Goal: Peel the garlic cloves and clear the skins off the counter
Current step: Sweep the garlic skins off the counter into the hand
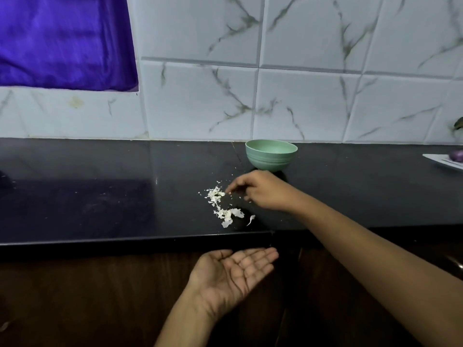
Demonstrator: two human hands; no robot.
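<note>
Sweep garlic skins [221,205], just left of loose-fingered empty right hand [260,191], lightly across tabletop [100,196] to near edge, dropping into flat, palm-up left hand [233,274] held below, no scattering.

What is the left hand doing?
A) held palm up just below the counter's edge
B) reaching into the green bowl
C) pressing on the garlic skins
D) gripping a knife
A: the left hand lies open, palm up, just below the front edge of the counter, holding nothing.
</note>
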